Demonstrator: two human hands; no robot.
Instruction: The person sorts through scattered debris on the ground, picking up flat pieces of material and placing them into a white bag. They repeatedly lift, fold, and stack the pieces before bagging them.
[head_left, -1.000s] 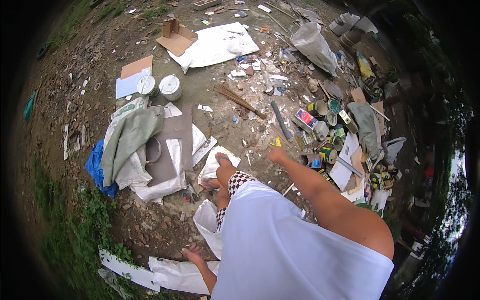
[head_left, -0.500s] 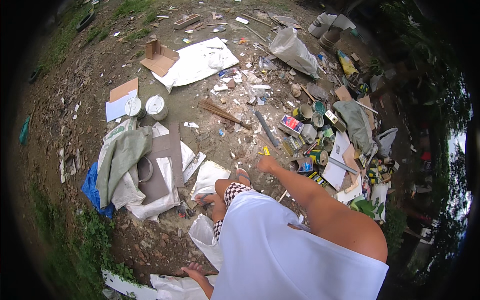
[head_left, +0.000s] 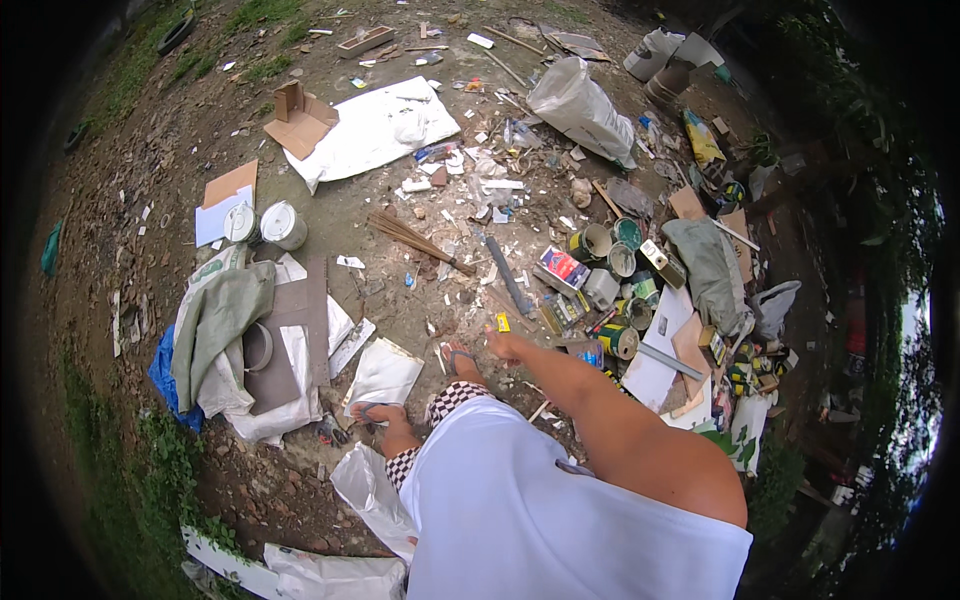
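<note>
since the earlier frame my right hand (head_left: 503, 345) reached further toward the paint cans (head_left: 600, 262) at centre right, grip unclear; left hand unseen; nothing picked up yet.

Bare dirt (head_left: 400, 300) at frame centre, ahead of the right hand (head_left: 503, 347), offers open passage; tins (head_left: 612, 262) and boards crowd the right, cloth pile (head_left: 215, 320) blocks centre-left.

The person wears a loose white short-sleeved shirt (head_left: 520, 510), black-and-white checked shorts (head_left: 450, 398) and sandals with thin straps (head_left: 458, 355); the right arm (head_left: 610, 430) is bare below the sleeve
</note>
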